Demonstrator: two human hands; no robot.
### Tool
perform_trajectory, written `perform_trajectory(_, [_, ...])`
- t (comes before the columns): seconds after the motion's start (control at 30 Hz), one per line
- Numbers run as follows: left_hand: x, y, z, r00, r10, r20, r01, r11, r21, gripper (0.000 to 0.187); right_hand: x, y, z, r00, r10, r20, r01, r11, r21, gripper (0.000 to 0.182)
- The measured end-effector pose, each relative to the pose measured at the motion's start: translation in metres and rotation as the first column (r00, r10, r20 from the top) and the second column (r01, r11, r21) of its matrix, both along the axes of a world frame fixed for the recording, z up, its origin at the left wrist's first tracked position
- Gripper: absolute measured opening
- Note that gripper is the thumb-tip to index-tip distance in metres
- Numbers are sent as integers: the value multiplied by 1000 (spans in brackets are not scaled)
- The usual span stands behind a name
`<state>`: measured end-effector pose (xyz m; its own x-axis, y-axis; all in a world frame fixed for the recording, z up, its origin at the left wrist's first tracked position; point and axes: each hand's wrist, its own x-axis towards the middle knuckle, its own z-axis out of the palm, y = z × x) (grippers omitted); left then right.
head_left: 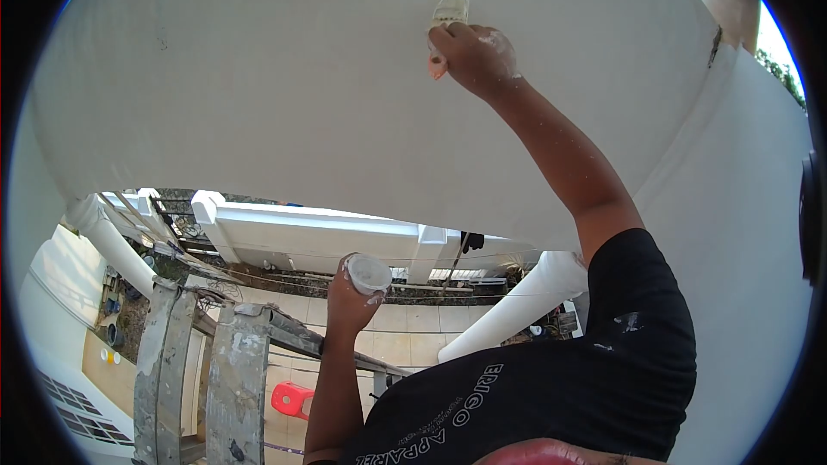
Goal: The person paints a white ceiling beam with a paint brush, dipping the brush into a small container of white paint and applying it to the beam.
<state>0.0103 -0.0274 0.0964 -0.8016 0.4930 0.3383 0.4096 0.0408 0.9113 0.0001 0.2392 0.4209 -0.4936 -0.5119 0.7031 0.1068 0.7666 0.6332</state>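
Observation:
My right hand (472, 52) is raised at the end of an outstretched arm, its fingers wrapped round a paintbrush (450, 10). The brush's pale bristle end lies against the white wall (301, 86), and the orange tip of its handle pokes out below my fingers. White paint marks the back of this hand. Lower down, my left hand (351, 297) grips a small paint cup (369, 273) with pale contents and paint smears round it. How the left fingers sit under the cup is partly hidden.
Paint-spattered ladder or scaffold boards (237, 379) stand at the lower left, beside my left arm. Far below are a tiled floor (413, 319) and a red plastic stool (292, 399). White columns (517, 306) rise on both sides, with a low white boundary wall (319, 228) beyond.

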Motion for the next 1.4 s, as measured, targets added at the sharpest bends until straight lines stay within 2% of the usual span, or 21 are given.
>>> perform_trajectory(0.07, [0, 0, -1, 1000, 1, -2, -1, 1000, 20, 65, 11, -3, -60, 971, -128, 202, 114, 990, 79, 12])
perform_trajectory(0.13, [-2, 1, -2, 1000, -15, 22, 15, 999, 36, 64, 23, 1, -114, 937, -79, 341, 59, 996, 69, 12])
perform_trajectory(0.2, [-2, 2, -2, 1000, -10, 13, 10, 999, 31, 65, 33, 0, -123, 918, -50, 393, 57, 998, -7, 12])
perform_trajectory(0.3, [0, 0, 0, 1000, -3, -24, 3, 1000, -2, 64, 50, -6, -83, 965, -9, 262, 55, 984, -168, 13])
perform_trajectory(0.33, [1, 0, 1, 999, 0, -54, -1, 1000, -17, 64, 50, -5, -60, 991, 70, 116, -47, 980, -191, 13])
perform_trajectory(0.4, [0, 2, -2, 999, -9, -50, 8, 1000, -21, 64, 48, -1, -23, 999, -17, -35, 9, 977, -211, 15])
perform_trajectory(0.47, [-3, 4, -13, 1000, -20, 10, 19, 998, 66, 65, 44, 8, -26, 996, -81, -42, 70, 973, -220, 15])
perform_trajectory(0.53, [-2, 4, -11, 1000, -25, 14, 24, 998, 67, 64, 39, 12, -63, 995, -58, 85, 68, 990, -124, 15])
perform_trajectory(0.6, [-1, 1, -4, 1000, -16, -25, 17, 999, 43, 65, 45, 21, -137, 962, -97, 254, 116, 991, -60, 14])
perform_trajectory(0.67, [-4, 2, -9, 1000, -18, -15, 19, 998, 57, 65, 60, 16, -183, 898, -63, 435, 127, 985, -119, 13])
perform_trajectory(0.7, [-4, 3, -7, 999, -37, -7, 37, 998, 58, 65, 63, 12, -179, 899, -61, 433, 119, 987, -108, 13])
perform_trajectory(0.77, [0, 2, -1, 1000, -20, -13, 21, 998, 53, 65, 65, 9, -166, 884, 9, 467, 131, 955, -266, 12])
perform_trajectory(0.83, [0, 0, 2, 1000, -10, -25, 11, 999, 38, 65, 58, -3, -109, 930, -1, 367, 103, 960, -261, 12])
perform_trajectory(0.9, [-1, 0, -2, 1000, -15, -19, 15, 1000, 24, 65, 40, -16, -44, 987, 79, 143, -51, 981, -188, 13])
perform_trajectory(0.97, [0, 1, -4, 1000, -22, -10, 23, 999, 31, 64, 18, -27, 11, 999, 46, -28, -48, 996, -70, 12])
perform_trajectory(1.03, [0, 0, -4, 999, -33, -6, 33, 999, 32, 63, -15, -18, 35, 999, 50, -6, -50, 996, -71, 11])
perform_trajectory(1.1, [1, -1, -1, 999, -38, 34, 37, 999, 35, 64, -28, -25, 26, 995, 38, 94, -32, 997, -71, 10])
perform_trajectory(1.2, [2, -2, 6, 999, -19, 31, 18, 1000, 12, 65, -19, -28, -68, 952, -49, 301, 19, 995, 101, 9])
perform_trajectory(1.27, [0, -2, 4, 1000, 7, 16, -7, 1000, 17, 66, -9, -31, -109, 876, -88, 475, 68, 996, 59, 10])
perform_trajectory(1.3, [0, -3, 6, 1000, -1, 26, 1, 1000, 13, 67, -10, -33, -104, 874, -81, 478, 54, 996, 70, 10])
perform_trajectory(1.4, [1, -2, 5, 999, -9, 35, 9, 1000, 8, 68, -2, -43, -58, 942, 106, 320, -62, 988, -144, 10])
